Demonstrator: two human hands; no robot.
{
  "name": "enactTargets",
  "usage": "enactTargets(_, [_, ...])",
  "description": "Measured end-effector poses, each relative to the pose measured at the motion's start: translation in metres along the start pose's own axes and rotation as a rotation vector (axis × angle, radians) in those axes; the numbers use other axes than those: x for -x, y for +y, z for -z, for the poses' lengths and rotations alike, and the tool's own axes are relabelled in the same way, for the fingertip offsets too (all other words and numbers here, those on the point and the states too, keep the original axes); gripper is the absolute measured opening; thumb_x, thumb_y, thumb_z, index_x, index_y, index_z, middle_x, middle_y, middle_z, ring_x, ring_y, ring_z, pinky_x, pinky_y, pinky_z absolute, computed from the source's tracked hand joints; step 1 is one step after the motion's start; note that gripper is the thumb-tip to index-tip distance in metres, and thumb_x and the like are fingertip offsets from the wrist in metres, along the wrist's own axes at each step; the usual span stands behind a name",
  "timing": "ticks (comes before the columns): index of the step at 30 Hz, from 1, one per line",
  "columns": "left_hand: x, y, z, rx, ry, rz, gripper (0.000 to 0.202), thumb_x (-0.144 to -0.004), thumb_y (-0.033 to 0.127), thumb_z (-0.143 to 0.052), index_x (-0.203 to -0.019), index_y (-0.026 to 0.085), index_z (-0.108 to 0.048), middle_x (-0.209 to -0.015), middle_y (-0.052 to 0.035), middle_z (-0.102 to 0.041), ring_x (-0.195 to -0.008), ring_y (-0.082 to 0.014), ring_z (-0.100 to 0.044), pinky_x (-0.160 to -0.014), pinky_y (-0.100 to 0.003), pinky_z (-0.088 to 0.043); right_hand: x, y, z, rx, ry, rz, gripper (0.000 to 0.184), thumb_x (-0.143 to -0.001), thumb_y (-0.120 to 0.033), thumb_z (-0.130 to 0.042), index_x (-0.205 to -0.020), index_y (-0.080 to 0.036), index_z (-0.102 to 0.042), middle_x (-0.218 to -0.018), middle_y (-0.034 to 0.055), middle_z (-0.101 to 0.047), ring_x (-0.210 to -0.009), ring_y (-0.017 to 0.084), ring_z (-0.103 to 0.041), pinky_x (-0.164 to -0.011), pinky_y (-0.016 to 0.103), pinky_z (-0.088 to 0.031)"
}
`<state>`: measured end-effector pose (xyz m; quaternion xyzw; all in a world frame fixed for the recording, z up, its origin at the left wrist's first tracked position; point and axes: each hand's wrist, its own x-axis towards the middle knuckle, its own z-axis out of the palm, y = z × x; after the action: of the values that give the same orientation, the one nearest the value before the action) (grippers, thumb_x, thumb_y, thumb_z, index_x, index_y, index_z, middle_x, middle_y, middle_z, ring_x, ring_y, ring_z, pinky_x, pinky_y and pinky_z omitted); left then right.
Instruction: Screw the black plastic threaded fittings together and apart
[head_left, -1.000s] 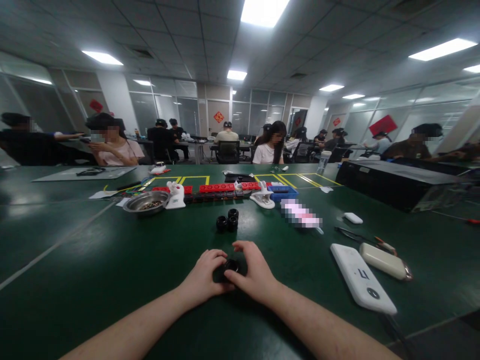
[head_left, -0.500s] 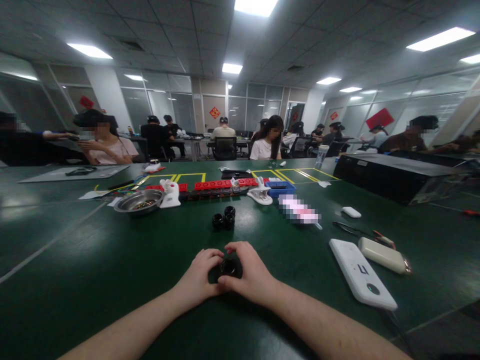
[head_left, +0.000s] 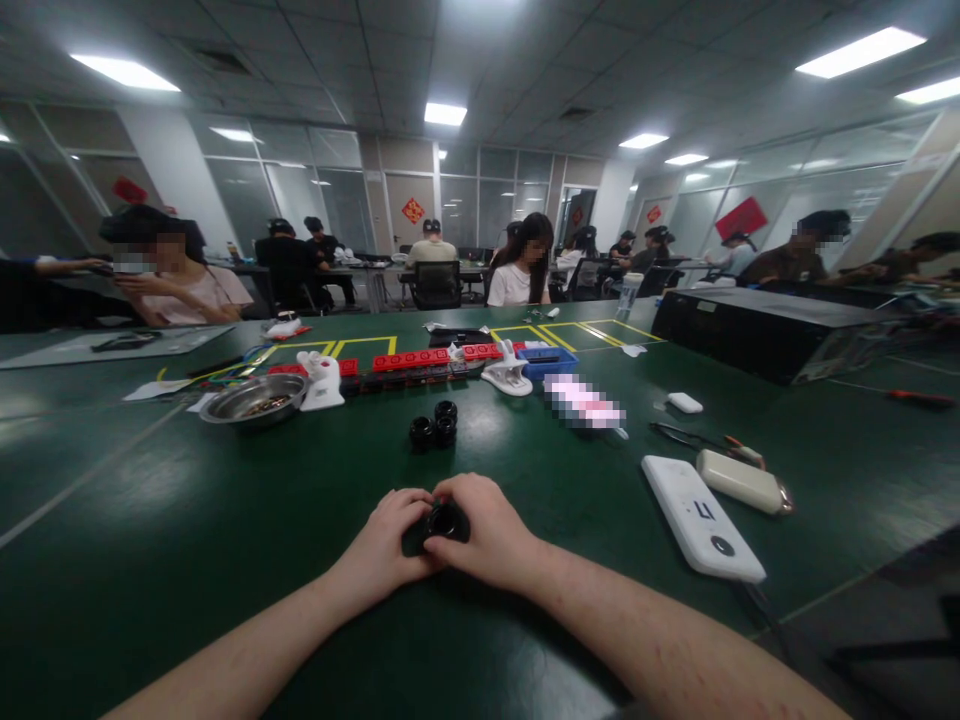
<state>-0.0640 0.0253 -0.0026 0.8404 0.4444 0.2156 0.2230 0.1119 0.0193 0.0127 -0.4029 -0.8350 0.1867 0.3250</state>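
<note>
Black round part (head_left: 444,521) pinched between left hand (head_left: 386,545) and right hand (head_left: 487,530), both clamped on it, near table (head_left: 187,520) edge.

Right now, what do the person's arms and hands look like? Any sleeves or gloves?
Both are bare. The left hand and right hand wear no gloves, and no rings or watch show. The left forearm and right forearm have no sleeves in view; the right forearm has a few small marks.
</note>
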Motion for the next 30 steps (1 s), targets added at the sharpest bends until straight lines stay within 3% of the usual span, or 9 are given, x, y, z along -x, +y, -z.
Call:
enactTargets(5, [-0.001, -0.01, -0.006, -0.011, 0.029, -0.003, 0.04, -0.065, 0.035, -0.064, -0.101, 0.02, -0.056, -0.111, -0.0067, -0.051, -0.105, -0.0259, -0.045, -0.09, -0.041, -0.039, 0.002, -0.001, 0.004, -0.037, -0.041, 0.127, 0.049, -0.062, -0.013, -0.059, -0.109, -0.017, -0.045, -0.104, 0.0057, -0.054, -0.097, 0.019, -0.048, -0.088, 0.033, -0.036])
enactTargets(8, [-0.001, -0.013, -0.007, -0.014, 0.016, -0.009, 0.039, -0.064, 0.038, -0.064, -0.099, 0.021, -0.057, -0.112, -0.0064, -0.05, -0.106, -0.0262, -0.044, -0.091, -0.042, -0.038, 0.003, 0.0, 0.003, -0.016, 0.018, 0.106, 0.051, -0.064, -0.023, -0.063, -0.111, -0.017, -0.043, -0.106, 0.0069, -0.052, -0.098, 0.02, -0.047, -0.088, 0.035, -0.036])
enactTargets(12, [0.0, -0.009, -0.005, -0.018, -0.01, 0.031, 0.038, -0.065, 0.043, -0.062, -0.096, 0.022, -0.058, -0.112, -0.0057, -0.05, -0.105, -0.0267, -0.045, -0.09, -0.042, -0.04, 0.0, 0.002, 0.001, 0.062, 0.051, 0.031, 0.052, -0.063, -0.041, -0.066, -0.104, -0.016, -0.048, -0.095, 0.0067, -0.055, -0.088, 0.021, -0.05, -0.079, 0.036, -0.04])
enactTargets(16, [-0.001, -0.013, -0.008, -0.028, -0.005, 0.016, 0.038, -0.065, 0.039, -0.063, -0.099, 0.021, -0.057, -0.112, -0.0062, -0.05, -0.105, -0.0265, -0.046, -0.091, -0.042, -0.039, -0.001, 0.001, 0.001, 0.075, -0.029, 0.076, 0.035, -0.066, -0.028, -0.063, -0.098, -0.017, -0.052, -0.093, 0.0042, -0.058, -0.087, 0.02, -0.052, -0.081, 0.035, -0.039])
enactTargets(19, [-0.002, -0.018, -0.011, -0.033, 0.005, 0.012, 0.043, -0.065, 0.038, -0.063, -0.104, 0.02, -0.055, -0.114, -0.0071, -0.049, -0.107, -0.0275, -0.044, -0.092, -0.044, -0.037, 0.0, 0.0, 0.002, 0.033, -0.064, 0.144, 0.044, -0.064, -0.017, -0.061, -0.107, -0.018, -0.048, -0.102, 0.0036, -0.057, -0.096, 0.019, -0.05, -0.09, 0.034, -0.035])
enactTargets(23, [-0.002, -0.017, -0.008, -0.035, -0.002, 0.001, 0.041, -0.065, 0.042, -0.062, -0.1, 0.021, -0.057, -0.114, -0.0064, -0.05, -0.107, -0.0273, -0.045, -0.092, -0.043, -0.038, 0.001, 0.002, 0.003, 0.004, -0.023, 0.107, 0.056, -0.065, -0.03, -0.064, -0.115, -0.017, -0.042, -0.111, 0.0072, -0.052, -0.103, 0.022, -0.046, -0.091, 0.037, -0.033])
enactTargets(26, [-0.001, -0.011, -0.005, -0.024, -0.013, 0.007, 0.038, -0.066, 0.043, -0.062, -0.097, 0.021, -0.058, -0.112, -0.0057, -0.051, -0.105, -0.0262, -0.046, -0.09, -0.041, -0.04, 0.0, 0.004, 0.001, 0.014, 0.027, 0.029, 0.059, -0.063, -0.041, -0.066, -0.111, -0.016, -0.044, -0.105, 0.0078, -0.053, -0.098, 0.022, -0.047, -0.086, 0.038, -0.037])
enactTargets(30, [-0.001, -0.012, -0.006, -0.022, -0.008, 0.001, 0.039, -0.066, 0.042, -0.062, -0.098, 0.021, -0.057, -0.112, -0.0057, -0.05, -0.105, -0.0258, -0.046, -0.09, -0.04, -0.04, -0.001, 0.006, 0.0, 0.011, -0.018, 0.021, 0.05, -0.062, -0.035, -0.068, -0.104, -0.017, -0.048, -0.095, 0.0054, -0.055, -0.089, 0.021, -0.05, -0.08, 0.036, -0.041])
